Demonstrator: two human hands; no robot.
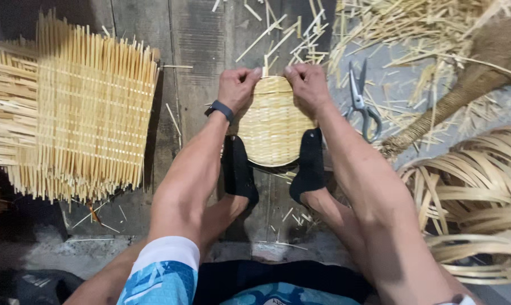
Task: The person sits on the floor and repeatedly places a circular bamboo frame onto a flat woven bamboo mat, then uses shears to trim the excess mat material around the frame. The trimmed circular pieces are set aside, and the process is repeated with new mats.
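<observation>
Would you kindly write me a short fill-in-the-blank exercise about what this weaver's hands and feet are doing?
1. Both hands, left hand and right hand, pinch the top edge of a small woven ____.
2. The scissors lie beside the ____ hand.
3. The large woven mat lies on the person's ____ side.
4. The piece's lower edge sits between two black ____.

Missing words: basket; right; left; shoes

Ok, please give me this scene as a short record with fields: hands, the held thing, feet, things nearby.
left hand: fingers pinch the top edge of the woven piece
right hand: pinches the same edge
woven piece: small, rounded, pale strips
feet: black socks press its lower edge
right side: scissors, curled strips
left side: large woven panel
</observation>
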